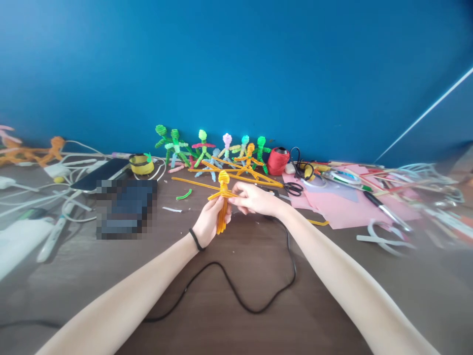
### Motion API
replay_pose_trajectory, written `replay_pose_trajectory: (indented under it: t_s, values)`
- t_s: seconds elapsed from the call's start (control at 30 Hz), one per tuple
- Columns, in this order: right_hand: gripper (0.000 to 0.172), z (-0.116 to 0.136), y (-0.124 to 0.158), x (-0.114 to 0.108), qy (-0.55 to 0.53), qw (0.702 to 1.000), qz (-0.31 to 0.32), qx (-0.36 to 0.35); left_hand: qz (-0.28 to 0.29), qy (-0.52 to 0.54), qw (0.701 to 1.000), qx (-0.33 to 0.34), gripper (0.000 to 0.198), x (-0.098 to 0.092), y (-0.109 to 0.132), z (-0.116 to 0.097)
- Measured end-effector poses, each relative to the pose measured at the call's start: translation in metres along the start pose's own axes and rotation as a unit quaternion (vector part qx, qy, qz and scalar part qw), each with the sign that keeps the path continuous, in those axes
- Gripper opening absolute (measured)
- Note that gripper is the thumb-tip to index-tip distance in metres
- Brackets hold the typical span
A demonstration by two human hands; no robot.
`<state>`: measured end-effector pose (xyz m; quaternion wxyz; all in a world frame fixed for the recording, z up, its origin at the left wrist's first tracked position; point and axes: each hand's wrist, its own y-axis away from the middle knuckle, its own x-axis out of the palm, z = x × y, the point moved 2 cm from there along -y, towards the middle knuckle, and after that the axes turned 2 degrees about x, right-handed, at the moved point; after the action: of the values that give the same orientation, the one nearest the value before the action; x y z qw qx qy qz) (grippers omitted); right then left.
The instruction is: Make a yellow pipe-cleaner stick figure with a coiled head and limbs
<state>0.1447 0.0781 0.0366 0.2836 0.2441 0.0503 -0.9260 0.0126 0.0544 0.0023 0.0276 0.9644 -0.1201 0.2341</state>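
Note:
I hold an orange pipe-cleaner figure upright over the brown table. It has a coiled round head and a bundle of legs hanging down. My left hand is closed round the legs and body. My right hand pinches the figure's right arm at the shoulder. Loose orange pipe cleaners lie just behind the figure. A black band sits on my left wrist.
Several finished pipe-cleaner figures lean on the blue wall. Beside them are a red thread spool, black scissors, pink paper and a yellow tape roll. White cables and a phone lie left; a black cord loops near me.

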Motion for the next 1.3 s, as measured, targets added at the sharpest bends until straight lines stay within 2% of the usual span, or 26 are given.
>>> replay_pose_trajectory:
  t_s: [0.2, 0.37, 0.77, 1.1, 1.3]
  values:
    - [0.019, 0.004, 0.002, -0.004, -0.009, 1.000, -0.024, 0.000, 0.013, -0.024, 0.999, 0.020, 0.016, 0.001, 0.001, 0.001]
    - [0.025, 0.003, 0.001, -0.003, -0.018, 0.999, -0.034, 0.003, 0.029, -0.038, 0.997, 0.058, 0.015, 0.002, 0.001, 0.001]
    - [0.022, 0.005, 0.000, -0.001, -0.033, 0.999, -0.032, -0.005, 0.013, -0.106, 0.989, 0.105, 0.013, 0.003, 0.003, -0.004]
    - [0.023, 0.003, -0.001, 0.000, -0.031, 0.999, -0.027, -0.018, -0.018, -0.091, 0.991, 0.095, 0.013, 0.001, 0.002, -0.006]
    - [0.024, 0.009, 0.004, -0.005, -0.078, 0.996, 0.024, -0.020, -0.021, -0.035, 0.998, 0.054, 0.009, 0.000, 0.000, -0.010]
